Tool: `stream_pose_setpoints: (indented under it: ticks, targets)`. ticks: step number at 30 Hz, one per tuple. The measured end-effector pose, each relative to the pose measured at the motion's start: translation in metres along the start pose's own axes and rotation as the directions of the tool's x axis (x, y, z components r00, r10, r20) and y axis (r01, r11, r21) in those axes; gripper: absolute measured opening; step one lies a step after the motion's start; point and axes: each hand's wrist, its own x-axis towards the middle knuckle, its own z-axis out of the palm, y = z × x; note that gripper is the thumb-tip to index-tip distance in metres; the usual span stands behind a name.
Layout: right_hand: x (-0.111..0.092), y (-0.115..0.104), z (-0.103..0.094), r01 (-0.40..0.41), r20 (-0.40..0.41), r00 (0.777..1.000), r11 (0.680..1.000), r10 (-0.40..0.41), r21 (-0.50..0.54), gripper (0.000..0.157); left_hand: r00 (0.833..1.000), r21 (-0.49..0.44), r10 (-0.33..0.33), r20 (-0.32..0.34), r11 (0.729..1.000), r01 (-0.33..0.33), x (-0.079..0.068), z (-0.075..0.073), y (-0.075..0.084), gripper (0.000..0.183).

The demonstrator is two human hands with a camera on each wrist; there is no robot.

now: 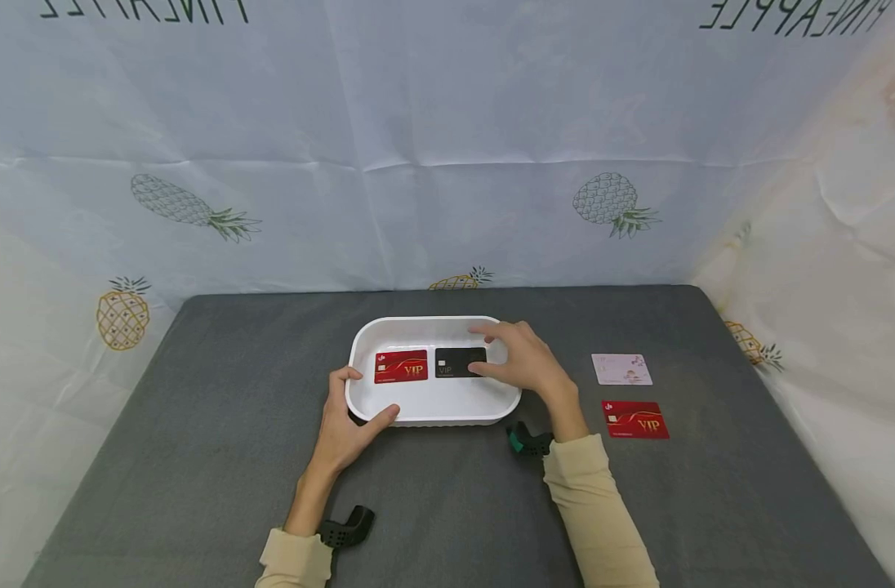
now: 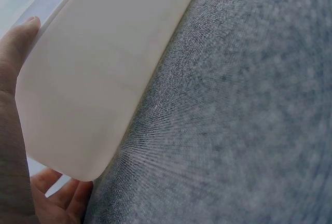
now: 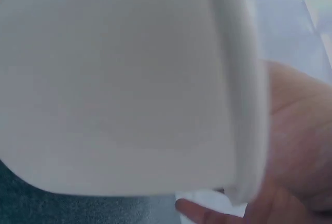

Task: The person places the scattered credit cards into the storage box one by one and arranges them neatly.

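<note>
A white oval-ended tray (image 1: 418, 408) stands on the grey table. Inside it lie a red VIP card (image 1: 401, 367) on the left and a black VIP card (image 1: 453, 363) beside it. My left hand (image 1: 348, 429) grips the tray's left end, thumb over the near rim and fingers around the end wall; the left wrist view shows the fingers low against the tray wall (image 2: 98, 89). Reaching over the tray's right end, my right hand (image 1: 521, 357) has thumb and forefinger spread apart, the thumb tip overlapping the black card's lower right corner. In the right wrist view the tray wall hides part of that hand.
To the right of the tray, a pale pink card (image 1: 621, 369) lies on the table, with another red VIP card (image 1: 634, 420) nearer to me. A white curtain (image 1: 418, 220) with pineapple prints hangs behind the table's far edge.
</note>
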Motion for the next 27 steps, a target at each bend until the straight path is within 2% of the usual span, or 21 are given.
stream_pose_setpoints:
  ticks: [7,10,15,20,27]
  targets:
    - [-0.006,0.012,0.002,0.115,-0.124,0.988,0.977,-0.094,0.179,0.057,1.0,0.001,-0.001,0.001,1.0,0.001,-0.001,0.001,0.0,0.07]
    - [-0.007,0.018,0.002,0.169,-0.158,0.978,0.962,-0.137,0.214,0.057,1.0,0.003,-0.002,0.003,1.0,0.002,-0.001,0.001,0.0,0.07]
    - [-0.008,0.028,0.002,0.219,-0.166,0.969,0.951,-0.185,0.219,0.058,1.0,0.007,0.011,0.005,1.0,-0.011,0.0,0.0,-0.003,0.07]
    - [-0.01,0.033,0.002,0.228,-0.171,0.966,0.951,-0.194,0.209,0.059,1.0,0.008,0.001,0.001,1.0,-0.001,0.0,0.001,-0.002,0.069]
    - [-0.016,0.041,-0.005,0.207,-0.216,0.963,0.959,-0.164,0.192,0.057,1.0,0.0,-0.001,0.001,1.0,0.001,0.0,0.001,0.0,0.07]
